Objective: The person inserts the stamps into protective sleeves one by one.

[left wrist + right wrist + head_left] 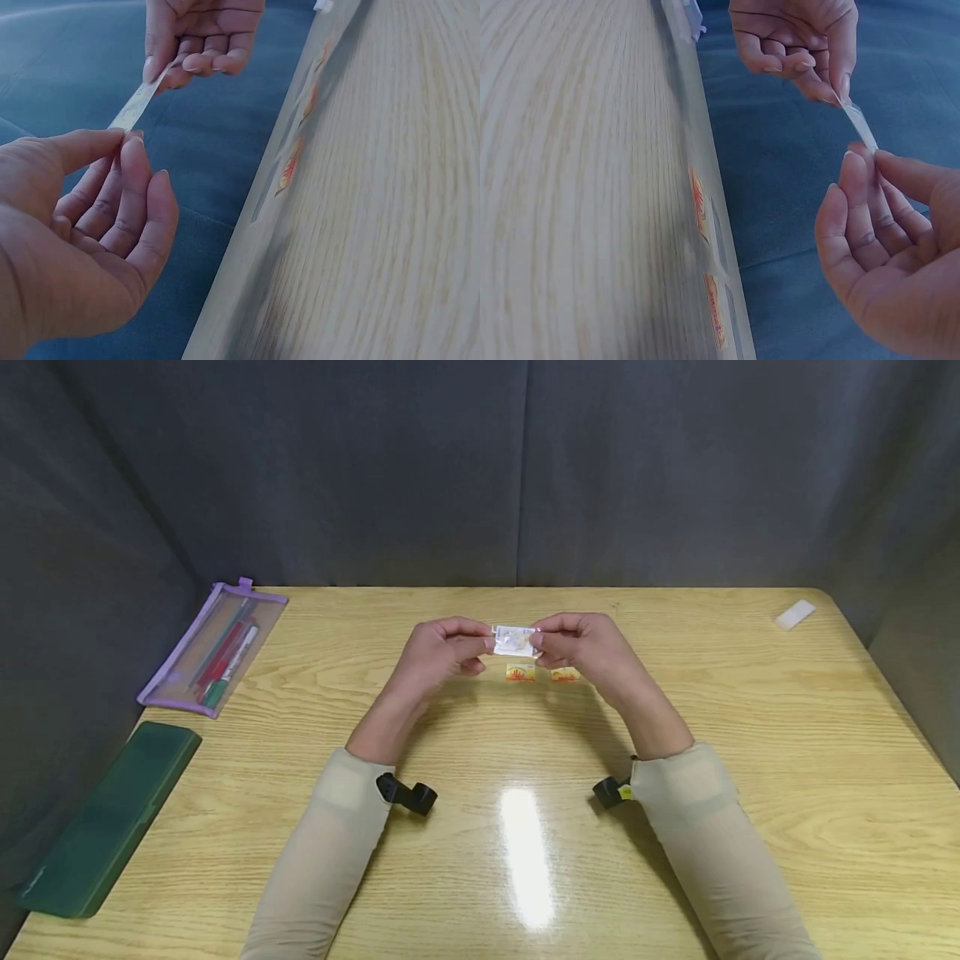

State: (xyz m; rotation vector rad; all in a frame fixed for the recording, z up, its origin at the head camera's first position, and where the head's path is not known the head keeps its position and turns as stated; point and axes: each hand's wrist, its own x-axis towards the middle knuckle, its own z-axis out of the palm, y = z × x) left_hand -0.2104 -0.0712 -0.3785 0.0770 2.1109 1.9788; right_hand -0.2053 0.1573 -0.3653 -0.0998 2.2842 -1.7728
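A small flat white packet (513,642) with a shiny wrapper is stretched level between both hands, raised over the far middle of the table. My left hand (442,650) pinches its left end between thumb and fingertip. At the other end, thumb and finger of my right hand (592,647) do the same. Seen nearly edge-on in the left wrist view, the packet (135,106) looks thin, and the other fingers of the left hand (90,225) curl loosely below. Two small yellow-and-orange packets lie on the table beneath, one (520,672) in the middle, the other (564,675) partly behind the right hand.
At the left back lies a purple-edged mesh zip pouch (176,681) with pens and markers inside. A long dark green case (112,818) is in front of it. Near the right back corner sits a small white block (795,614). Dark cloth walls (360,477) enclose the wooden table (810,760).
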